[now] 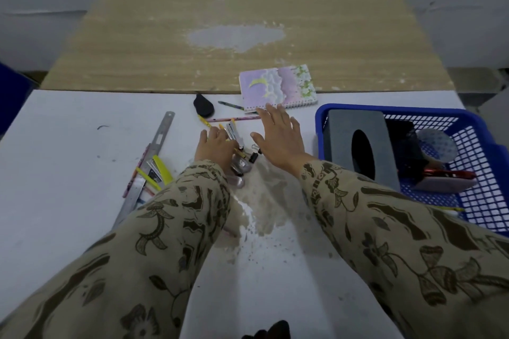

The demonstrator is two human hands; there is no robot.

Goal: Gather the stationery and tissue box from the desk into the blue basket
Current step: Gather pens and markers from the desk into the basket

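Right hand (278, 137) lies flat and released, fingers straight and spread, its tips at the near edge of the spiral notebook (278, 88); whether they touch it I can't tell. Left hand (216, 143), just beside it, is curled down round a bunch of pens (239, 164), knuckles up. The tissue box (341, 129) already stands in the blue basket (413, 110), off to the right of the right hand. That leaves the loose stationery. A pink pencil (234, 119) lies just ahead of the left hand, binder clips (254, 157) lie between the two wrists, and a steel ruler (162, 132) lies out to its left. I'd use the flat hand as a stop to square the pens up. Take a firm all-round grip before lifting, so none slides out, then carry them low across to the basket. The small clips look easy to miss and probably need their own pinch.
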